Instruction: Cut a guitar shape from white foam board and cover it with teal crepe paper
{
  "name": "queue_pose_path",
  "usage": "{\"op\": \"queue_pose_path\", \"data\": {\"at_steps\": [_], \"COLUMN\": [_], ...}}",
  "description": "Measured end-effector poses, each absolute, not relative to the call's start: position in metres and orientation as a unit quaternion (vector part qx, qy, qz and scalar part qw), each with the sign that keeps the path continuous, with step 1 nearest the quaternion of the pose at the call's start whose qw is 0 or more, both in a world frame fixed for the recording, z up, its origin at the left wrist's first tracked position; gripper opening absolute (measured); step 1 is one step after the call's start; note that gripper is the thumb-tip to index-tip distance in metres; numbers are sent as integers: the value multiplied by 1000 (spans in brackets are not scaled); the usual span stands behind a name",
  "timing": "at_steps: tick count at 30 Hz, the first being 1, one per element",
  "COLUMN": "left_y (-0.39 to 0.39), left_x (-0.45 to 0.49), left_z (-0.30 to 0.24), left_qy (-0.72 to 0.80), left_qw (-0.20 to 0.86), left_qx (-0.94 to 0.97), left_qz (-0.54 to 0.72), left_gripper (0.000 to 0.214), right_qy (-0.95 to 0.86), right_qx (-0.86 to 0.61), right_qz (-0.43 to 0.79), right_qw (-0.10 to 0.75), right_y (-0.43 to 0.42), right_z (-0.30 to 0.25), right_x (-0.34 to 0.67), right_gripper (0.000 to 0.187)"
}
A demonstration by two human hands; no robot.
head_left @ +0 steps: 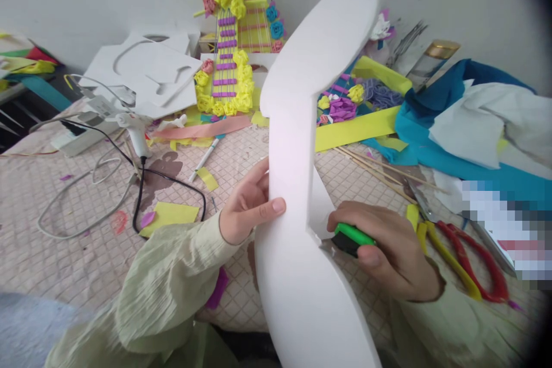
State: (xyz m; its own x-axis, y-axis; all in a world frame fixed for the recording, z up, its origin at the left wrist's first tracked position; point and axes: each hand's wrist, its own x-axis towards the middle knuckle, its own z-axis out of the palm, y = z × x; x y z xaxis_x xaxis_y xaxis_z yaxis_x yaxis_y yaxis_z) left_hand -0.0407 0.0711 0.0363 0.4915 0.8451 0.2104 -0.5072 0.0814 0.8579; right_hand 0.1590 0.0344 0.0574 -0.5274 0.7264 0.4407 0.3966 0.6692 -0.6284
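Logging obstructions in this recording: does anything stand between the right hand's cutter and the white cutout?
Nothing visible does. The right hand holds the green cutter at one edge of the white cutout; the left hand grips the opposite edge, away from the cutter.

The board point(291, 144) is plain white; the cutter point(356, 234), towards four o'clock, green and black. The worktop point(56, 247) is pinkish beige, diamond-gridded. Yellow paper point(175, 217) at eight o'clock; teal cloth point(411, 132) at three; sleeves point(164, 287) pale green.
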Motion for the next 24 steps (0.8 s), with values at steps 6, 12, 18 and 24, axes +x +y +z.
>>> {"op": "queue_pose_path", "data": {"at_steps": [6, 12, 18, 24], "left_y": [70, 69, 69, 68], "left_x": [-40, -38, -39, -39], "left_z": [36, 37, 36, 36], "left_qy": [188, 197, 163, 165], "left_qw": [709, 706, 719, 727], "left_qx": [489, 493, 481, 476], "left_qz": [472, 468, 475, 467], "left_gripper": [55, 56, 55, 56], "right_qy": [-846, -853, -856, -858], "right_qx": [-342, -344, -344, -339], "right_qz": [219, 176, 170, 174], "right_qw": [345, 352, 346, 344], "right_y": [33, 33, 34, 35], "right_z": [58, 59, 58, 57], "right_x": [158, 156, 157, 155], "right_gripper": [35, 35, 33, 36]}}
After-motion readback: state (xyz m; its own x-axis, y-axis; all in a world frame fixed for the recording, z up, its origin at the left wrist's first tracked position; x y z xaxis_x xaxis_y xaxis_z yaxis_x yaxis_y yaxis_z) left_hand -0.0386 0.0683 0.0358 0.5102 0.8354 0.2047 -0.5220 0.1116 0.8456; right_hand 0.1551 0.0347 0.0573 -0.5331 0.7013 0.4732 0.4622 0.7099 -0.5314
